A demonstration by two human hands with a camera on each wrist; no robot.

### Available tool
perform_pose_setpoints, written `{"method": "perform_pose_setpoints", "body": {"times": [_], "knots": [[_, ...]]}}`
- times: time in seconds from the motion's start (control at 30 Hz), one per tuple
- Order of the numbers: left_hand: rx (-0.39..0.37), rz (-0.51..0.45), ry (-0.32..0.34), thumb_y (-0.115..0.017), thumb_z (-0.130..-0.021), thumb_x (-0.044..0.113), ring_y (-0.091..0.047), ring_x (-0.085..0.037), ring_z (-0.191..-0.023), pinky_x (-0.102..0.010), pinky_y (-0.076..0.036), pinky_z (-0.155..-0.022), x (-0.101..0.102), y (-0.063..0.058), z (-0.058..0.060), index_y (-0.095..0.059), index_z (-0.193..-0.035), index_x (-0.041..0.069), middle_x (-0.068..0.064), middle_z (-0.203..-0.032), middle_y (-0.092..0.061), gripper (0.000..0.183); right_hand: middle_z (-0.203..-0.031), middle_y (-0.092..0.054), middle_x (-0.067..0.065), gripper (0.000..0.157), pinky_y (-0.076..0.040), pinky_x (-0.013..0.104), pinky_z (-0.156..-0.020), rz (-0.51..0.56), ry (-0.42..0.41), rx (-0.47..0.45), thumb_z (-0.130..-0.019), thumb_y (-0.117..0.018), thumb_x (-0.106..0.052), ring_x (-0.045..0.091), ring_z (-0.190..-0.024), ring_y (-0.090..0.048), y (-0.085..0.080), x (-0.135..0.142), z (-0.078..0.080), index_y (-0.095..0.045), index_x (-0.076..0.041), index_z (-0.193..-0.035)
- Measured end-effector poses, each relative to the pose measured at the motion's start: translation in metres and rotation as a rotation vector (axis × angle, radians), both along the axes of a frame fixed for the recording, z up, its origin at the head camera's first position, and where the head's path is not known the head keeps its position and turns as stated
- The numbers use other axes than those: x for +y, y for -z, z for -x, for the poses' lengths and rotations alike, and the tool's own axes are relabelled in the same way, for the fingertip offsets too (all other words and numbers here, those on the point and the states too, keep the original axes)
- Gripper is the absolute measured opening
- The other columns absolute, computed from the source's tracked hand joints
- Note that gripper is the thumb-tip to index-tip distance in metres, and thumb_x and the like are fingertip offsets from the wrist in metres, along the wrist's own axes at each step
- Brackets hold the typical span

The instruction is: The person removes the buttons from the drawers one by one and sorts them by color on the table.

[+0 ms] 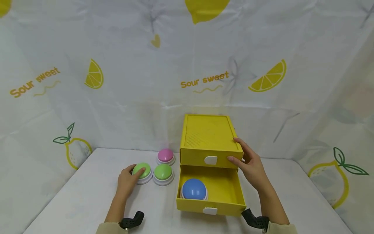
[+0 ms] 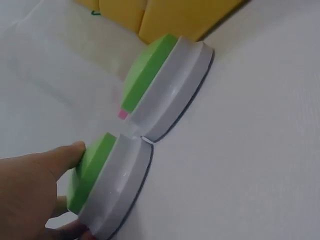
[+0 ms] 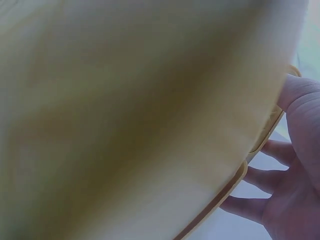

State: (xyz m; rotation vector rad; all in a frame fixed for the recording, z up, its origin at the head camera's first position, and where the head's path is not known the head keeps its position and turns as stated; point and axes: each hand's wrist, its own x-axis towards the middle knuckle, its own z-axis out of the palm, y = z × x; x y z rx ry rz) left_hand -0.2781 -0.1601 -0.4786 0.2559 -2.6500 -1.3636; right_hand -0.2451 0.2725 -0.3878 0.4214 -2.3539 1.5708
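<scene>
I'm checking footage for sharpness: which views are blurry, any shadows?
Head view: mostly sharp, with a soft shadow beneath the open drawer; left wrist view: dim, though both green buttons have clear edges; right wrist view: mostly a blurred yellowish surface, with the right hand clearer beside it.

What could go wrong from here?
The left hand pinches a green button close beside a second green button and might nudge it. A jerk of the open lower drawer could slide the blue button inside. The right hand touches the front corner of the yellow cabinet; pressing might shift it.
</scene>
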Motion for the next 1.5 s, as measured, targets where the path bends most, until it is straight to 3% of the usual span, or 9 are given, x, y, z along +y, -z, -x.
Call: {"method": "perform_pose_setpoints", "body": {"times": [0.23,0.43,0.6,0.7,0.8,0.93,1.1,1.33,1.5], "knots": [[0.152,0.020,0.046,-0.067,-0.096,0.025,-0.049,-0.047,-0.134,-0.060,-0.043,-0.110,0.027,-0.036,-0.007,-0.057,-0.139,0.001,-0.029,-0.143,-0.054,0.051,-0.160,-0.041,0.014,0.066,-0.052,0.011,-0.088,-0.015,0.029,-0.008,-0.098,-0.068,-0.020,-0.003,-0.106,-0.060,0.002,0.004,-0.004,-0.037,-0.026,-0.156],[0.190,0.007,0.255,-0.071,-0.095,0.023,-0.069,-0.023,-0.106,-0.037,-0.060,-0.087,0.071,-0.089,-0.042,-0.068,-0.128,0.013,-0.009,-0.125,-0.070,0.035,-0.158,-0.042,0.017,0.065,-0.053,0.012,-0.087,0.003,0.010,0.013,-0.098,-0.067,-0.017,-0.001,-0.105,-0.060,0.004,0.007,-0.004,-0.038,-0.023,-0.156],[0.162,0.076,0.487,-0.070,-0.096,0.027,-0.070,-0.019,-0.098,-0.032,-0.061,-0.080,0.110,-0.114,-0.065,-0.070,-0.125,0.013,-0.006,-0.116,-0.073,0.032,-0.157,-0.044,0.018,0.066,-0.054,0.013,-0.085,0.012,0.015,0.024,-0.098,-0.067,-0.015,-0.001,-0.103,-0.061,0.004,0.007,-0.005,-0.038,-0.023,-0.156],[0.187,0.200,0.595,-0.069,-0.096,0.029,-0.069,-0.021,-0.100,-0.036,-0.060,-0.085,0.128,-0.121,-0.074,-0.070,-0.124,0.009,-0.007,-0.118,-0.073,0.034,-0.156,-0.044,0.018,0.066,-0.054,0.013,-0.084,0.018,0.019,0.027,-0.098,-0.067,-0.015,-0.001,-0.102,-0.061,0.003,0.008,-0.004,-0.038,-0.023,-0.156],[0.238,0.301,0.581,-0.070,-0.095,0.027,-0.067,-0.023,-0.106,-0.041,-0.057,-0.093,0.141,-0.125,-0.081,-0.071,-0.122,0.009,-0.007,-0.118,-0.072,0.033,-0.156,-0.044,0.018,0.065,-0.054,0.013,-0.085,0.022,0.012,0.028,-0.098,-0.067,-0.015,0.000,-0.102,-0.061,0.004,0.008,-0.004,-0.038,-0.022,-0.156],[0.269,0.323,0.588,-0.072,-0.093,0.024,-0.065,-0.023,-0.112,-0.044,-0.054,-0.100,0.151,-0.127,-0.085,-0.072,-0.120,0.009,-0.007,-0.119,-0.072,0.031,-0.156,-0.043,0.018,0.065,-0.054,0.013,-0.086,0.023,0.000,0.022,-0.098,-0.066,-0.016,-0.001,-0.104,-0.061,0.004,0.008,-0.003,-0.037,-0.023,-0.156],[0.211,0.379,0.645,-0.069,-0.095,0.026,-0.066,-0.022,-0.113,-0.039,-0.054,-0.099,0.162,-0.125,-0.080,-0.072,-0.121,0.010,-0.006,-0.119,-0.073,0.031,-0.156,-0.044,0.018,0.065,-0.054,0.013,-0.086,0.016,0.006,0.021,-0.098,-0.067,-0.017,-0.001,-0.104,-0.061,0.003,0.006,-0.001,-0.038,-0.023,-0.156],[0.114,0.605,0.717,-0.073,-0.090,0.026,-0.067,-0.015,-0.101,-0.034,-0.057,-0.092,0.167,-0.132,-0.084,-0.071,-0.124,0.012,-0.001,-0.116,-0.075,0.037,-0.157,-0.044,0.016,0.065,-0.053,0.013,-0.089,0.016,-0.021,0.028,-0.098,-0.067,-0.018,-0.002,-0.107,-0.062,0.002,0.001,0.003,-0.039,-0.024,-0.156],[0.121,0.589,0.687,-0.072,-0.089,0.009,-0.064,-0.012,-0.085,-0.033,-0.059,-0.085,0.169,-0.132,-0.085,-0.071,-0.121,0.007,-0.006,-0.113,-0.076,0.033,-0.157,-0.045,0.015,0.065,-0.053,0.014,-0.088,0.017,-0.015,0.018,-0.098,-0.068,-0.019,-0.002,-0.107,-0.062,0.003,0.001,0.003,-0.039,-0.026,-0.155]]}}
